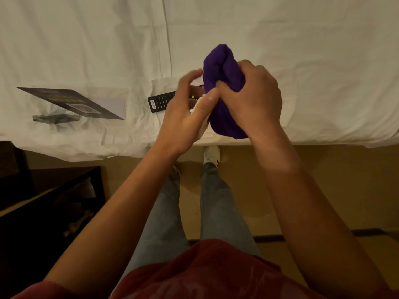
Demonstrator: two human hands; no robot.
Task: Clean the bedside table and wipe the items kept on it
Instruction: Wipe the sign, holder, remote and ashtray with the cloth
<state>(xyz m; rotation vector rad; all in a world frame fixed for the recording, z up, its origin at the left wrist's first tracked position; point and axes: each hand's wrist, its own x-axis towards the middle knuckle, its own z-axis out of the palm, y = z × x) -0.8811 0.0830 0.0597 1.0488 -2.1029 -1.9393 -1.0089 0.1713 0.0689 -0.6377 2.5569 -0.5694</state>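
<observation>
cloth: purple cloth (224, 87), bunched up in the right hand (250, 98), up over the bed edge, rubbing against a small white item.
white item: small white thing (201, 124) mostly hidden between the hands, only a sliver showing near the left palm. can't tell what it is tbh.
right hand: fingers curled tight round the cloth wad, knuckles up.
left hand: left hand (183, 117) cradling the white item, thumb along it, index finger lifted loose toward the cloth.
remote: black remote (159, 102) lying flat on the white sheet (86, 50), just beside and partly under the left hand. probably next in line for a wipe.
card stand: dark printed card in a clear stand (71, 102), tipped over on the sheet, well left of the hands.
bedside table: dark table (49, 190) at lower left, away from the items.
tip for this step: best to turn the item with the left hand and drag a fresh fold of cloth over every face, not just one side. firm hold on it so nothing slips onto the floor.
</observation>
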